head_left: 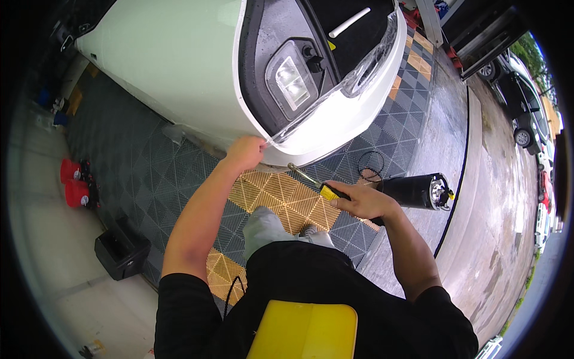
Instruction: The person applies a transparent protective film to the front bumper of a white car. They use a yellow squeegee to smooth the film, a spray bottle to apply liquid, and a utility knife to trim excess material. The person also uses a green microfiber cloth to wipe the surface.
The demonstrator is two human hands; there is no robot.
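In front of me is a white car (179, 72) with an uncovered light unit (292, 78) in a dark recess. Clear film (317, 107) runs along the upper edge of its bumper (335, 128), bunched and wrinkled farther back. My left hand (246, 152) is closed at the bumper's near corner, fingers pinching the film's edge. Lower and to the right, my right hand (362, 200) grips a sprayer wand with a yellow-and-black handle (329, 191). Its bent metal tip (292, 167) points toward the bumper, apart from it.
A black cylindrical tank (406, 190) lies right of my right hand, near a thin looped hose (372, 164). A white tube (350, 23) rests in the car's dark opening. Red buckets (75, 191) and a black bin (121, 254) stand left. Parked cars (520, 105) are outside.
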